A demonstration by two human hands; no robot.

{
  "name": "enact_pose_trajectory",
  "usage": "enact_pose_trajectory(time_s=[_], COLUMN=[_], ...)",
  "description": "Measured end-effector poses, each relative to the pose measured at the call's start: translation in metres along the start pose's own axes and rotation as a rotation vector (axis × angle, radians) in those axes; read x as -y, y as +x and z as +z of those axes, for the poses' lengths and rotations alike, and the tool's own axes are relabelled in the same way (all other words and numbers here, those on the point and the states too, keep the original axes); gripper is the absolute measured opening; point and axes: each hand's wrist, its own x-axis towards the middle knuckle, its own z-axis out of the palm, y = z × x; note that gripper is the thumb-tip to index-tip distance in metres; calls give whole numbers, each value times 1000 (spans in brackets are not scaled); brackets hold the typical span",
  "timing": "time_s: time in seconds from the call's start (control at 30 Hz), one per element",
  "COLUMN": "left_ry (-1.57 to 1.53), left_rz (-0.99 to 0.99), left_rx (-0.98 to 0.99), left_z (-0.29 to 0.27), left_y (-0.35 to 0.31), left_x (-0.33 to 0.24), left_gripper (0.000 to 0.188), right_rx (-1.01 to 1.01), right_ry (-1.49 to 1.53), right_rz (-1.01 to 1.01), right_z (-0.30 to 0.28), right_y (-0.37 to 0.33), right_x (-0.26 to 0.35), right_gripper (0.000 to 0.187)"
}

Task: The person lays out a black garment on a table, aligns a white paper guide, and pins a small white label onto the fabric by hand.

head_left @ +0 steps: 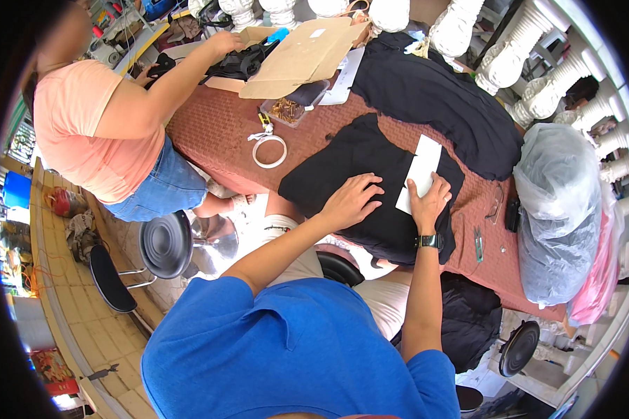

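A black garment (321, 171) lies spread on the table in front of me. My left hand (355, 200) rests on its middle, palm down, fingers slightly bent and apart. A white rectangular card (425, 155) lies aslant on the right part of the garment. My right hand (430, 204) is on the lower end of the card, with the thumb on its face and the fingers spread by its right edge. Small dark marks show at the card's left edge. A watch is on my right wrist. Part of the garment hangs over the table edge toward my lap.
Right of the garment lie green-handled thread snips (478, 246), glasses (495, 204) and a plastic-wrapped bundle (555, 216). More black cloth (426, 91) lies behind. A tape roll (254, 155), a clear tray (305, 112) and an open carton (300, 59) are to the left, near another person (84, 105).
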Motion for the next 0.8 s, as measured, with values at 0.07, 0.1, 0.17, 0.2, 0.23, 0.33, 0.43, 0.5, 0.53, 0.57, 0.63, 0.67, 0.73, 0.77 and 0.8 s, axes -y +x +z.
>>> enact_pose_trajectory(time_s=[0.07, 0.1, 0.17, 0.2, 0.23, 0.33, 0.43, 0.5, 0.53, 0.57, 0.63, 0.67, 0.73, 0.77, 0.8], left_ry=[-10, 1, 23, 34, 45, 46, 59, 68, 72, 73, 75, 77, 82, 84, 87], left_rz=[-6, 0, 11, 16, 21, 26, 27, 34, 38, 35, 30, 33, 37, 39, 40], left_rx=[4, 14, 24, 25, 25, 22, 36, 35, 34, 36, 39, 38, 36, 34, 33], left_z=[-1, -1, 0, 0, 0, 1, 1, 2, 3, 2, 1, 1, 1, 2, 2], left_y=[0, 0, 0, 0, 0, 0, 0, 0, 0, 0, 0, 0, 0, 0, 0], left_x=[0, 0, 0, 0, 0, 0, 0, 1, 1, 1, 1, 1, 0, 0, 0], left_gripper=[25, 25, 24, 24, 24, 24, 25, 25, 25, 25, 25, 25, 25, 25, 26], right_rx=[-1, -1, -1, 1, 3, 11, 17, 17, 16, 18, 20, 19, 3, -4, -5], right_ry=[-7, -5, 0, 1, 2, -2, 1, -1, -5, -6, -3, -5, -5, -5, -5], right_rz=[-1, 3, 8, 9, 10, 27, 39, 39, 38, 36, 39, 42, 25, 17, 14], right_z=[0, 0, -1, -2, -2, -2, -3, -4, -4, -4, -3, -4, -3, -3, -3], right_y=[0, 0, 0, 0, 0, 0, 0, 0, 0, 0, 0, -1, -1, -1, -1], right_x=[0, 1, 2, 3, 3, 4, 5, 5, 5, 5, 6, 6, 5, 5, 5], right_gripper=[74, 74, 74, 74, 74, 74, 74, 74, 74, 74, 73, 73, 73, 73, 72])
